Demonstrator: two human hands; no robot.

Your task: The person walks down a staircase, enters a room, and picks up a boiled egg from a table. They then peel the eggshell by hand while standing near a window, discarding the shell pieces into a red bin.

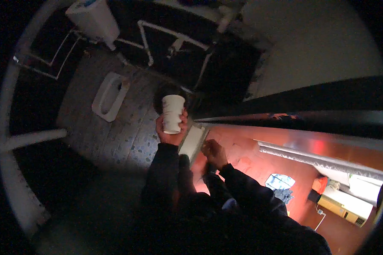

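Your left hand (170, 138) is wrapped around the white, tapered, paper-looking cup (172, 112) right of the white, oblong squat toilet (110, 97), so I'd squeeze lightly to avoid buckling it, though tbh can't tell if your right hand (215, 154), further right of the toilet, is clenched.

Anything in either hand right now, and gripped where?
The left hand holds a white cup around the lower part of its side; whether the curled right hand holds anything cannot be told.
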